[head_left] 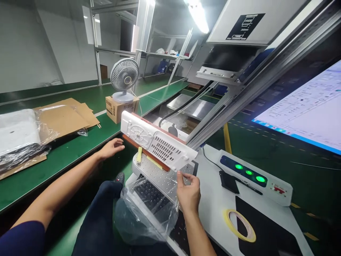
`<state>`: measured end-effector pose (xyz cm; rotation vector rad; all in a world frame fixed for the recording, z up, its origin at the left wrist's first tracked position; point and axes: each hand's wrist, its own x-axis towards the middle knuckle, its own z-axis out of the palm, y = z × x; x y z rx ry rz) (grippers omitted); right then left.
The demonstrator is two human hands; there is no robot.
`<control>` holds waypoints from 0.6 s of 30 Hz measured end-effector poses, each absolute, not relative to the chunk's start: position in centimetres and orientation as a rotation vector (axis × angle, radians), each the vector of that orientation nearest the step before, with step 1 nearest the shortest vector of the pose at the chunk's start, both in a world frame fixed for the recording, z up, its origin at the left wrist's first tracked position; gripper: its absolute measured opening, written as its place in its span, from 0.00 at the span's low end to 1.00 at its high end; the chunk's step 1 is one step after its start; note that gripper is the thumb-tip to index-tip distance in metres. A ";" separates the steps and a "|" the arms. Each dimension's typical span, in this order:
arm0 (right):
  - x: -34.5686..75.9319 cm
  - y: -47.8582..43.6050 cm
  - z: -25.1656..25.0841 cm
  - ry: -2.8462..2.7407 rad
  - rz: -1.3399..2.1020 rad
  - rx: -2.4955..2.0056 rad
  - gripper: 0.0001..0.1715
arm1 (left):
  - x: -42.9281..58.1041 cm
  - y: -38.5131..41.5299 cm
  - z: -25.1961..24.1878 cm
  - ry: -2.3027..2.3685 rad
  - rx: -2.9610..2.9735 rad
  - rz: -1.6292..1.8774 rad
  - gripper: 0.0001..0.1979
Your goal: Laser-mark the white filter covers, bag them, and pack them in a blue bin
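A long white plastic panel (pixel 157 142) with a vent grille and a round fan-shaped pattern lies tilted on an orange-brown fixture over a perforated metal plate (pixel 160 179). My right hand (pixel 188 193) pinches a clear plastic bag (pixel 146 213) just under the panel's near end, fingers closed on the film. My left hand (pixel 112 147) reaches toward the panel's far left end, fingers loosely spread and holding nothing. The bag hangs down over a dark keyboard and my lap.
A green conveyor belt (pixel 53 160) runs along the left with flat cardboard sheets (pixel 66 117) and wrapped white parts (pixel 18 135). A small fan (pixel 124 80) stands on a box. On the right are a control box with green lights (pixel 253 176), a roll of yellow tape (pixel 239 225) and a lit monitor (pixel 306 106).
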<state>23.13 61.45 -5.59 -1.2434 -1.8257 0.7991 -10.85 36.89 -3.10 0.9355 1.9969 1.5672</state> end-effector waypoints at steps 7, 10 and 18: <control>20.8 65.6 -6.8 -1.901 0.789 -1.201 0.53 | -20.8 45.5 -2.3 2.403 0.806 1.820 0.51; 20.3 66.4 -6.8 -2.015 0.743 -1.272 0.49 | -22.9 47.2 -2.2 2.268 0.928 1.813 0.52; 19.0 67.6 -7.7 -2.111 0.690 -1.382 0.41 | -23.9 47.7 -2.0 2.200 0.838 1.745 0.43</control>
